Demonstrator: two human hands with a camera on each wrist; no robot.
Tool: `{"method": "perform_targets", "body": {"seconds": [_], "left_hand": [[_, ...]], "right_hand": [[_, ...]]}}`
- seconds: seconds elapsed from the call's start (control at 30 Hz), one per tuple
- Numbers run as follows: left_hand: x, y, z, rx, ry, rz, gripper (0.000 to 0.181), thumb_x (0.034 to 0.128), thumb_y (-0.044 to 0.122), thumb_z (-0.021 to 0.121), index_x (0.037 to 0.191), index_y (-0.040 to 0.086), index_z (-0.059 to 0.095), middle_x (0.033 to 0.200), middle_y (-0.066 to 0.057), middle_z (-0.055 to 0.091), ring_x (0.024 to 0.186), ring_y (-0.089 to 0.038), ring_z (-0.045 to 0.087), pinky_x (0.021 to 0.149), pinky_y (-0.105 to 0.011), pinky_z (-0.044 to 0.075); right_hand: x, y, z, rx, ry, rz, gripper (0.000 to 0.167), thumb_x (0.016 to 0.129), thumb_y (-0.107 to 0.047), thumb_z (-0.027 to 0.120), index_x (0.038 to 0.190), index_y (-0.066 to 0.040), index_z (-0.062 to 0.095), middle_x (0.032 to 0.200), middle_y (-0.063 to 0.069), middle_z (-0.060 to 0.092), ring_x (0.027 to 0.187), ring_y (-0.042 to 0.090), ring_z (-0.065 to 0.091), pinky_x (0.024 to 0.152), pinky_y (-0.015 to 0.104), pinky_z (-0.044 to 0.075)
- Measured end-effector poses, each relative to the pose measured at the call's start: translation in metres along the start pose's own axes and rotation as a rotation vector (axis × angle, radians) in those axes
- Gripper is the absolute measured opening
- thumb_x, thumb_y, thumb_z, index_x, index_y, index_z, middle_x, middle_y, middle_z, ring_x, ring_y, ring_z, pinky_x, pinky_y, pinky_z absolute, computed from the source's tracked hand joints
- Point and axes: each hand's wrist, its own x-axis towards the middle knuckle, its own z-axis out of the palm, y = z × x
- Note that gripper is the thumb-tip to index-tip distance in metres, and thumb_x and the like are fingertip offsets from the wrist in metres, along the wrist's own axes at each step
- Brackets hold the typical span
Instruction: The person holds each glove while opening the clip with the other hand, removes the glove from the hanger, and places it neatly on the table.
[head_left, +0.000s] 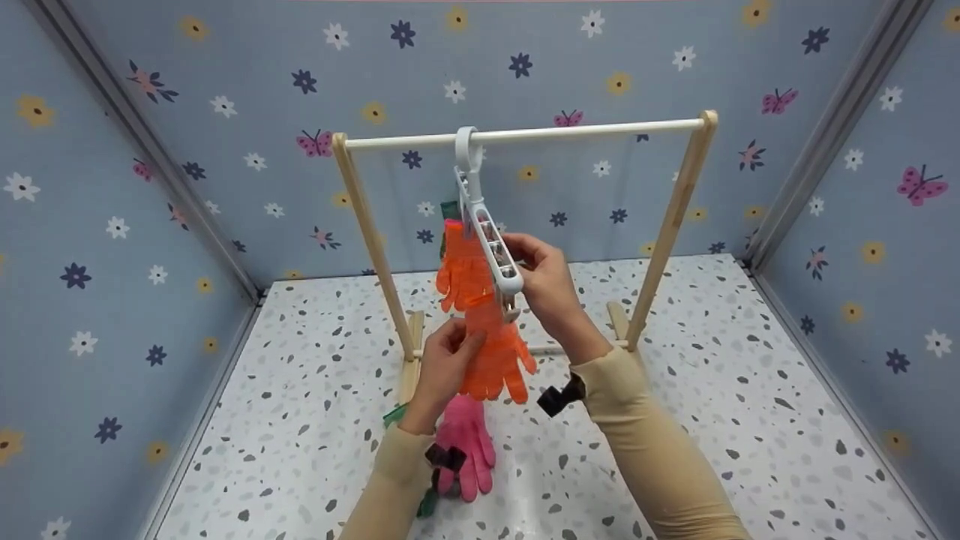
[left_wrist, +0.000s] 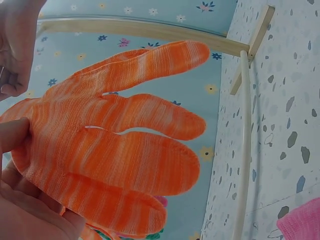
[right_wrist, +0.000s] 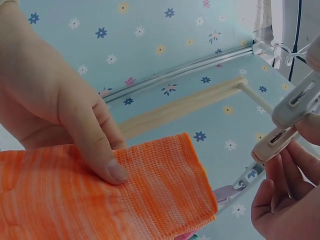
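Observation:
My left hand [head_left: 444, 365] pinches an orange knit glove [head_left: 496, 364] between thumb and fingers, its fingers hanging downward. In the right wrist view the glove's cuff [right_wrist: 165, 175] lies apart from a beige clip [right_wrist: 272, 145]. My right hand [right_wrist: 290, 200] grips this clip at the near end of a grey-white clip hanger [head_left: 487, 236]. The hanger hooks over the white rail [head_left: 592, 130]. Another orange glove [head_left: 459, 274] hangs farther back on the hanger, with something green partly hidden behind it.
A pink glove [head_left: 466, 450] lies on the speckled surface [head_left: 300, 420] below my left hand, with green pieces beside it. Wooden posts [head_left: 671, 225] hold up the rail on both sides. Flowered panels [head_left: 247, 60] stand around the rack.

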Motion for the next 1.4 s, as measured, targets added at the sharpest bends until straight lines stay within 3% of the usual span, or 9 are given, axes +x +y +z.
{"method": "perform_targets", "body": {"seconds": [0.23,0.53,0.8,1.03,1.23,1.4], "left_hand": [[-0.005,-0.003,-0.001,-0.003,0.014,-0.039,0.026,0.1005,0.011,0.060,0.122,-0.003,0.061,0.105,-0.015,0.067,0.089,-0.027,0.062,0.083,-0.036,0.055],[-0.013,-0.013,0.002,0.024,0.011,-0.084,0.021,0.0995,0.010,0.061,0.114,-0.005,0.063,0.095,-0.013,0.065,0.082,-0.025,0.059,0.074,-0.033,0.054],[-0.018,-0.020,0.005,0.035,0.026,-0.139,0.020,0.0984,0.011,0.063,0.111,-0.006,0.063,0.095,-0.011,0.067,0.082,-0.023,0.061,0.075,-0.033,0.054],[-0.015,-0.056,0.003,0.013,0.028,-0.177,0.021,0.0992,0.011,0.062,0.113,-0.004,0.064,0.096,-0.010,0.067,0.083,-0.022,0.060,0.077,-0.034,0.054],[-0.019,-0.066,0.007,-0.060,0.058,-0.224,0.023,0.0972,0.017,0.066,0.110,-0.002,0.064,0.091,-0.009,0.066,0.081,-0.020,0.061,0.074,-0.031,0.053],[-0.024,-0.072,0.012,-0.104,0.042,-0.235,0.024,0.0958,0.016,0.068,0.108,-0.004,0.064,0.089,-0.009,0.067,0.079,-0.019,0.062,0.072,-0.030,0.053]], "right_hand": [[0.001,-0.001,0.000,0.024,0.027,0.020,0.033,0.088,0.010,0.064,0.121,0.008,0.065,0.105,0.013,0.068,0.092,0.020,0.062,0.083,0.028,0.051],[-0.001,0.000,-0.001,0.007,0.032,0.026,0.034,0.088,0.009,0.066,0.122,0.006,0.065,0.106,0.013,0.067,0.094,0.020,0.062,0.084,0.029,0.051],[-0.002,0.002,-0.002,0.017,-0.003,0.008,0.032,0.091,0.003,0.066,0.123,0.005,0.064,0.107,0.014,0.066,0.095,0.021,0.060,0.084,0.030,0.051],[-0.003,0.002,-0.002,0.020,-0.004,-0.005,0.033,0.091,0.005,0.065,0.124,0.006,0.064,0.108,0.014,0.066,0.097,0.022,0.061,0.084,0.030,0.051],[-0.002,0.004,-0.001,0.039,0.005,-0.004,0.033,0.091,0.006,0.065,0.124,0.007,0.064,0.108,0.014,0.066,0.095,0.021,0.061,0.082,0.028,0.051],[-0.002,0.004,-0.001,0.041,0.016,-0.008,0.033,0.089,0.008,0.065,0.122,0.008,0.064,0.107,0.014,0.067,0.094,0.020,0.061,0.082,0.028,0.051]]}}
